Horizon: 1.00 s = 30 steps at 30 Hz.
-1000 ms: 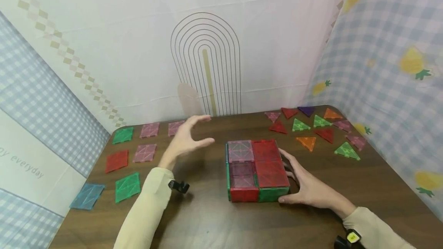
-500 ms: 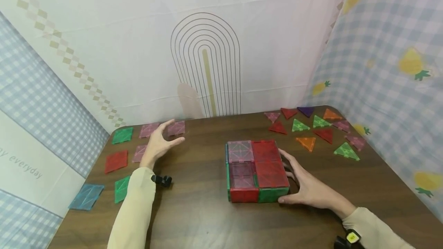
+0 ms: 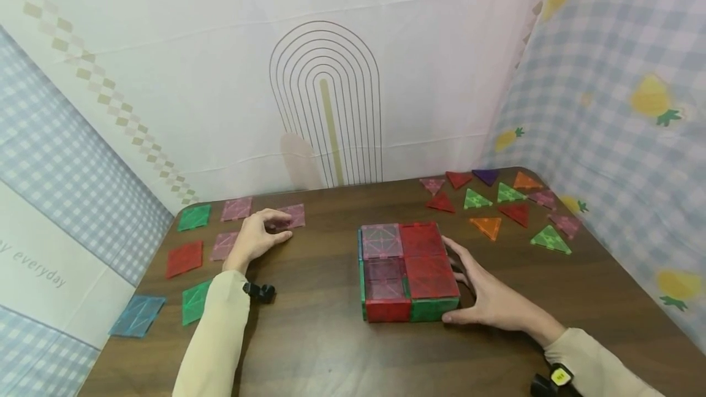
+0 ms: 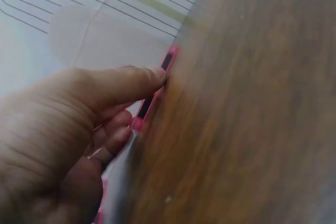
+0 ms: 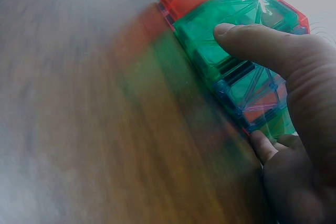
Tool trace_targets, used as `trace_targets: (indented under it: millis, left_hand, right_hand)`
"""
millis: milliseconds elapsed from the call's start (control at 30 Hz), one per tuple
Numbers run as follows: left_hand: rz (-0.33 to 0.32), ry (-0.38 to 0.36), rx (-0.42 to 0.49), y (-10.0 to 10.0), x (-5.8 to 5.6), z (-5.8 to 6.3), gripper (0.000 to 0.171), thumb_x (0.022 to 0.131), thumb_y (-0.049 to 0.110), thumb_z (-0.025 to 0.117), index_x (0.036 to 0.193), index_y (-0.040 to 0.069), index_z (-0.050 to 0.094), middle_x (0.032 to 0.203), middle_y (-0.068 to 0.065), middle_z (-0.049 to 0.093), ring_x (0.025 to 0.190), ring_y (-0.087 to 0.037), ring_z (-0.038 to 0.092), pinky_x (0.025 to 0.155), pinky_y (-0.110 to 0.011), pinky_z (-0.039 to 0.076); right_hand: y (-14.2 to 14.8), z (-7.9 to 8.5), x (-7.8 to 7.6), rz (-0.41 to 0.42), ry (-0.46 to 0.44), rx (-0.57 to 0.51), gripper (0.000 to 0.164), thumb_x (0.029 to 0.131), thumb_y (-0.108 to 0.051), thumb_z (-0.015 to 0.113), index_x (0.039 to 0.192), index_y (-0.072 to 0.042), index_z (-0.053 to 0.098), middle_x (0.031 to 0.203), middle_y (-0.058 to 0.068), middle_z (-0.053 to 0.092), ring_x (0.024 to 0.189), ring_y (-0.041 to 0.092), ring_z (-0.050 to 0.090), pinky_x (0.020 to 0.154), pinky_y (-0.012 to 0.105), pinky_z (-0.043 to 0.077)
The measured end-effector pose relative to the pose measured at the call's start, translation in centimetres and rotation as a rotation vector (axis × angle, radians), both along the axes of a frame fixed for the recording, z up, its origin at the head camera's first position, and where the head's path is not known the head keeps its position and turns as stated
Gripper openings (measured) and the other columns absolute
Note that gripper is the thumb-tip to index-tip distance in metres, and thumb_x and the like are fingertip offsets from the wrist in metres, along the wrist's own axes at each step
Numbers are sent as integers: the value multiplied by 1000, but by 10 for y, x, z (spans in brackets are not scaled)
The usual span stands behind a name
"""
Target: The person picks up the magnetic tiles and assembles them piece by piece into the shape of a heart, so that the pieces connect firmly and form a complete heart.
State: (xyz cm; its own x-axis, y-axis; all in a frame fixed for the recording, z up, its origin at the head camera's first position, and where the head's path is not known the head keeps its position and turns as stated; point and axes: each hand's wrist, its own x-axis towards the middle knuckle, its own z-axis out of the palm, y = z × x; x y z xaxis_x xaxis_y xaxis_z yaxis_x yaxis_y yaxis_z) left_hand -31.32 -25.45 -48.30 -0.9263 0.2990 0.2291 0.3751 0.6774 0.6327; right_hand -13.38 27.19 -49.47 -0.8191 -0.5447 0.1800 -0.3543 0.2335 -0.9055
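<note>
A low box of magnetic tiles (image 3: 430, 274) stands on the table, with red and pink squares on top and red and green squares along its front. Its front-left top section looks darker; I cannot tell whether a tile covers it. My right hand (image 3: 491, 302) grips the box's right front corner, thumb on the green front tile (image 5: 210, 51) and fingers round the right side. At the back left, my left hand (image 3: 255, 241) pinches a pink square magnetic tile (image 3: 293, 215). In the left wrist view the thumb lies on that tile's edge, fingers behind it.
More square tiles lie at the left: green (image 3: 194, 217), pink (image 3: 236, 209), red (image 3: 184, 258) and blue (image 3: 138, 316). Several triangle tiles, such as an orange one (image 3: 486, 226), are spread at the back right. A printed cloth (image 3: 331, 109) hangs behind the table (image 3: 325, 348).
My left hand has gone left from beside the box to a pink square tile, lowered and taken hold of it. That tile has shifted slightly right and nearer. The right hand stays on the box.
</note>
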Motion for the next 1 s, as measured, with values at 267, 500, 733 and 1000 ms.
trace_targets:
  millis: [267, 500, 733, 1000]
  left_hand:
    - [32, -72, -63, 1, 1, 1, 94, 92, 30, 95, 168, 3, 46, 170, -24, 47, 147, -51, 49, 123, -68, 41]
    - [37, -107, 6, 4, 6, 2, 83, 88, 33, 99, 156, 6, 61, 151, -19, 68, 132, -44, 64, 116, -61, 51]
    - [-34, -50, 143, 21, 28, 19, 75, 82, 34, 102, 147, 14, 71, 142, -6, 75, 125, -33, 68, 109, -61, 54]
    - [-264, 83, 236, 76, 77, 59, 74, 72, 25, 106, 138, 14, 75, 128, 3, 79, 113, -21, 71, 104, -55, 58]
  right_hand:
    - [-1, 4, 2, -17, -14, -1, 134, 90, -16, 96, 180, -27, -3, 184, 12, 12, 157, 2, 38, 119, 19, 44]
    - [-1, 1, 2, -6, 0, 3, 133, 91, -15, 95, 180, -27, -3, 184, 14, 10, 157, 4, 39, 119, 19, 44]
    - [-1, 1, 3, -6, 2, 6, 132, 92, -16, 95, 180, -27, -3, 184, 14, 11, 156, 4, 40, 119, 19, 44]
    - [1, 1, 1, -18, 0, 24, 133, 91, -19, 96, 180, -27, -3, 184, 15, 13, 155, 4, 41, 118, 19, 46]
